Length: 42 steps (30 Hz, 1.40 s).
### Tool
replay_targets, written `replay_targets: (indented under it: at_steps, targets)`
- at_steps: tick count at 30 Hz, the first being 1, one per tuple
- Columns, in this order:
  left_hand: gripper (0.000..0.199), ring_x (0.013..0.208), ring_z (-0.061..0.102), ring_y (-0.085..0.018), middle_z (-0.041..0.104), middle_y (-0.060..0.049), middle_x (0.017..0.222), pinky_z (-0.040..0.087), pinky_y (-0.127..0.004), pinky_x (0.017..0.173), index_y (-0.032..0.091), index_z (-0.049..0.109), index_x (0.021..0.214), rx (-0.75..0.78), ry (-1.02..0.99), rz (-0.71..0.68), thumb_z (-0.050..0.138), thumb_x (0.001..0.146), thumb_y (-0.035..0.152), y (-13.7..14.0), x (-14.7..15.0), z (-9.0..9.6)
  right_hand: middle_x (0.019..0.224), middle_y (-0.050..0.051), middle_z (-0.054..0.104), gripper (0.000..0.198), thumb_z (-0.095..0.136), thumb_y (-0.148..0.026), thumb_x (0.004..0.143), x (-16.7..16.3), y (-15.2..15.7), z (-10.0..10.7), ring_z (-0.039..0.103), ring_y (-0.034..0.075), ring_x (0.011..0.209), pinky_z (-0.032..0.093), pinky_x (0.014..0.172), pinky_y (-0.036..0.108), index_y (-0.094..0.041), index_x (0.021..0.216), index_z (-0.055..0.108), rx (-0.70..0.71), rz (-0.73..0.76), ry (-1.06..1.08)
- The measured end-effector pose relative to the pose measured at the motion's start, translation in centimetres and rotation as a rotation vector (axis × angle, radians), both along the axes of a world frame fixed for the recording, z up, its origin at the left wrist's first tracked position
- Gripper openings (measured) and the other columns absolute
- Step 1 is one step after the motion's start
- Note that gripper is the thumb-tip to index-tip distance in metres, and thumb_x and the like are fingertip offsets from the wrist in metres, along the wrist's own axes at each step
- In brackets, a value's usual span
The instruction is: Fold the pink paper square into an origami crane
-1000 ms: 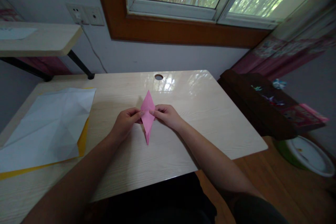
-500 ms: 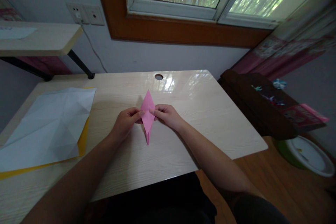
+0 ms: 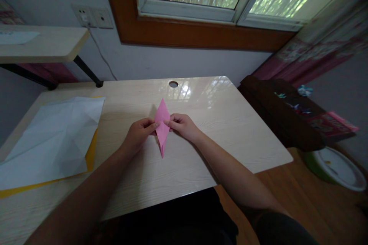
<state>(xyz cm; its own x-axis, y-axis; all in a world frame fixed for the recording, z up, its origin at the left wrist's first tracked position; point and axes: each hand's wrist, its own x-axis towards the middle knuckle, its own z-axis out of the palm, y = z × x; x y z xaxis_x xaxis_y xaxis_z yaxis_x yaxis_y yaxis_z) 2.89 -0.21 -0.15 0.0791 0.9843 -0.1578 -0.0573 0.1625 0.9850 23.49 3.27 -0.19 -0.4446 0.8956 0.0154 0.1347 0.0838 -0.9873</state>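
A pink folded paper (image 3: 162,113), long and diamond-shaped, is held above the middle of the desk (image 3: 230,134). One point faces the window; the narrower end, split by a slit, faces me. My left hand (image 3: 140,130) pinches its left edge, thumb on top and fingers beneath. On the opposite edge, my right hand (image 3: 182,125) grips it the same way, its thumb lying near the paper's middle. The undersides of the paper and most fingertips are hidden.
Creased white paper (image 3: 57,134) lies over a yellow sheet (image 3: 91,153) at the desk's left. Behind it stands a raised shelf (image 3: 43,51). A cable hole (image 3: 173,84) is near the back edge. To the right are a dark cabinet (image 3: 281,122) and a round white-lidded bin (image 3: 339,166).
Both hands keep their hold on the pink paper, which has barely moved. The whole view has shifted very slightly.
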Motion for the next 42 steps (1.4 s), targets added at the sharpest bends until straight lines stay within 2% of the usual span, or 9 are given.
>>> replay_targets:
  at_steps: [4, 14, 23, 30, 34, 37, 39, 42]
  targets:
    - [0.036, 0.068, 0.068, -0.017, 0.073, -0.003, 0.075, 0.059, -0.032, 0.073, 0.016, 0.075, 0.076, -0.006, -0.002, 0.013, 0.086, 0.068, 0.049, -0.09, 0.08, 0.23, 0.063, -0.001, 0.059, 0.043, 0.07, -0.057, 0.086, 0.09, 0.0, -0.09, 0.048, 0.01, 0.058, 0.035, 0.058, 0.024, -0.017, 0.071, 0.062, -0.026, 0.009, 0.01]
    - [0.036, 0.072, 0.07, -0.018, 0.075, -0.003, 0.08, 0.061, -0.033, 0.075, 0.016, 0.076, 0.083, 0.002, -0.003, -0.025, 0.083, 0.073, 0.049, 0.34, -0.24, -0.36, 0.063, -0.001, 0.06, 0.043, 0.07, -0.056, 0.086, 0.09, 0.17, -0.1, 0.048, 0.01, 0.056, 0.034, 0.056, 0.024, -0.017, 0.071, 0.061, -0.028, -0.005, 0.021]
    - [0.041, 0.079, 0.073, -0.02, 0.077, -0.006, 0.091, 0.062, -0.036, 0.079, 0.016, 0.072, 0.097, 0.025, -0.01, -0.068, 0.078, 0.079, 0.053, 0.28, -0.4, -0.23, 0.063, -0.002, 0.058, 0.042, 0.072, -0.056, 0.084, -0.07, 0.59, -0.73, 0.048, 0.011, 0.058, 0.038, 0.059, 0.025, -0.019, 0.07, 0.058, -0.068, -0.056, 0.116]
    - [0.039, 0.079, 0.074, -0.021, 0.077, -0.008, 0.094, 0.062, -0.035, 0.074, 0.016, 0.066, 0.11, 0.029, -0.035, -0.104, 0.071, 0.085, 0.045, 0.19, -0.38, -0.05, 0.064, -0.002, 0.06, 0.04, 0.075, -0.054, 0.083, -0.07, 0.82, -0.81, 0.052, 0.011, 0.059, 0.039, 0.059, 0.024, -0.018, 0.07, 0.061, -0.128, -0.075, 0.228]
    - [0.062, 0.076, 0.073, -0.018, 0.073, -0.002, 0.09, 0.062, -0.032, 0.071, 0.02, 0.05, 0.134, 0.072, -0.09, -0.11, 0.075, 0.08, 0.032, 0.02, -0.26, -0.07, 0.066, -0.002, 0.061, 0.036, 0.076, -0.051, 0.083, -0.17, 0.85, -0.87, 0.053, 0.011, 0.06, 0.04, 0.059, 0.024, -0.018, 0.076, 0.065, -0.165, -0.082, 0.287]
    - [0.072, 0.075, 0.073, -0.016, 0.071, 0.001, 0.093, 0.062, -0.032, 0.071, 0.026, 0.042, 0.142, 0.121, -0.083, -0.125, 0.076, 0.078, 0.027, -0.12, -0.18, -0.14, 0.07, -0.002, 0.062, 0.033, 0.078, -0.048, 0.082, -0.32, 0.76, -0.86, 0.053, 0.01, 0.061, 0.041, 0.06, 0.024, -0.017, 0.082, 0.067, -0.182, -0.07, 0.317]
    - [0.067, 0.076, 0.073, -0.016, 0.071, 0.001, 0.096, 0.062, -0.03, 0.07, 0.028, 0.047, 0.14, 0.157, -0.066, -0.147, 0.076, 0.08, 0.028, -0.2, -0.18, -0.17, 0.072, -0.002, 0.062, 0.032, 0.078, -0.048, 0.082, -0.38, 0.68, -0.85, 0.053, 0.01, 0.06, 0.041, 0.059, 0.024, -0.018, 0.087, 0.068, -0.177, -0.056, 0.318]
    - [0.04, 0.076, 0.073, -0.016, 0.073, -0.001, 0.094, 0.062, -0.03, 0.072, 0.022, 0.065, 0.121, 0.177, 0.008, -0.182, 0.073, 0.082, 0.031, -0.27, -0.22, -0.13, 0.073, -0.003, 0.061, 0.034, 0.076, -0.05, 0.082, -0.38, 0.64, -0.85, 0.052, 0.01, 0.06, 0.041, 0.058, 0.024, -0.018, 0.092, 0.068, -0.158, -0.033, 0.293]
